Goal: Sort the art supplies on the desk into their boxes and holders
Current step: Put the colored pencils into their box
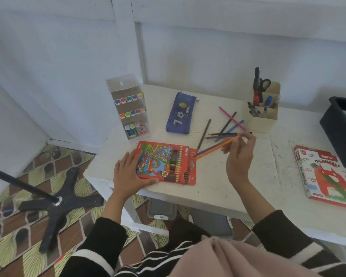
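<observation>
the white desk (218, 182) fills the middle of the frame, and what's left to sort lies centre-right on it. at far right the oil pastels box (326, 176) lies flat and shut, so it's not part of this step. the red colour pencil box (166, 162) sits lower centre with its flap open at the right end, and i reckon that's where this step is headed. the marker rack (128, 108) stands up-left of it. the blue pencil case (180, 114) is above centre, and the cardboard holder (264, 112) with scissors and pens is upper right.

the left hand (128, 172) lies flat on the left end of the pencil box, fingers straight, pinning it down. the right hand (240, 156), right of centre, pinches the orange pencil (216, 147) near its upper end, and the other end reaches down-left to the open flap. a purple pencil (205, 150) runs just beside it, and i can't tell if it's in the same pinch.

to do this bit well, press down with the left hand so the box doesn't skid. lower the pencil until it lines up with the box's long side, and aim for a free slot, not on top of the ones already in. slide, don't jab, because that card flap looks flimsy. the loose pencils (226, 124) above the right hand are crossed over each other, so lift them from the top, one or two at a time.
</observation>
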`<state>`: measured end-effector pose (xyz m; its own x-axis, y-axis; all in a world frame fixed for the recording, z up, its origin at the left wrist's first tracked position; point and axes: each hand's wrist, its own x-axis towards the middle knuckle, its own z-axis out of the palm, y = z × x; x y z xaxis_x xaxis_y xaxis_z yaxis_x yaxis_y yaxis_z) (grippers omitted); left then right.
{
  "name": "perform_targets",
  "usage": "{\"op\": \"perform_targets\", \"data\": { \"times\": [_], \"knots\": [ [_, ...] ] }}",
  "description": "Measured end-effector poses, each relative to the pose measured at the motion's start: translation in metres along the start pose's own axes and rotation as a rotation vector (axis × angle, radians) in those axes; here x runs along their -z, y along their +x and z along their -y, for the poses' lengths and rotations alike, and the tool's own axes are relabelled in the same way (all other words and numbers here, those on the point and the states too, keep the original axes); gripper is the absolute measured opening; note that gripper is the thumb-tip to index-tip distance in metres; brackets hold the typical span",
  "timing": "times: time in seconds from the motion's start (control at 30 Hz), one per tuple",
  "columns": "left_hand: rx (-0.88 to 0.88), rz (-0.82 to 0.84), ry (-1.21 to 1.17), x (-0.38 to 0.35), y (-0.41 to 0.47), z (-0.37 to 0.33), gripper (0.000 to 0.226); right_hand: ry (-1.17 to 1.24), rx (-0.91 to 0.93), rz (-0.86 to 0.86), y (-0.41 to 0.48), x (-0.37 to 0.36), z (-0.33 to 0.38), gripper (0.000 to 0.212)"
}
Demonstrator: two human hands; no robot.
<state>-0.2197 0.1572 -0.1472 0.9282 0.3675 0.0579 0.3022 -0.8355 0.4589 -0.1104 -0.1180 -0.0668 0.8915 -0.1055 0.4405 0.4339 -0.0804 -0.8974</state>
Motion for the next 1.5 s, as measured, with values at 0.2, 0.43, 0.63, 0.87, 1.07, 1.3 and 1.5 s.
{"op": "perform_targets", "data": {
  "times": [0.2,0.43,0.63,0.87,1.07,1.3,1.5],
  "knots": [
    [0.009,0.042,-0.007,0.005,-0.001,-0.002,0.111,0.135,-0.438,-0.321,-0.022,-0.008,-0.034,0.007],
    [0.014,0.039,-0.003,0.005,-0.001,-0.002,0.108,-0.307,-0.391,0.090,-0.030,-0.016,-0.051,0.007],
    [0.006,0.025,-0.008,0.004,-0.001,-0.001,0.107,-0.608,-0.237,0.347,-0.032,-0.029,-0.057,0.011],
    [0.020,0.027,-0.006,0.005,-0.002,-0.002,0.108,-0.701,-0.111,0.506,-0.027,-0.050,-0.058,0.014],
    [0.015,0.031,-0.005,0.005,-0.001,-0.002,0.108,-0.675,-0.065,0.643,-0.024,-0.042,-0.064,0.016],
    [0.011,0.028,-0.010,0.005,-0.001,-0.003,0.107,-0.510,-0.182,0.304,-0.025,-0.038,-0.061,0.024],
    [0.009,0.024,-0.024,0.006,-0.002,-0.004,0.107,-0.693,-0.099,0.387,-0.024,-0.042,-0.060,0.014]
  ]
}}
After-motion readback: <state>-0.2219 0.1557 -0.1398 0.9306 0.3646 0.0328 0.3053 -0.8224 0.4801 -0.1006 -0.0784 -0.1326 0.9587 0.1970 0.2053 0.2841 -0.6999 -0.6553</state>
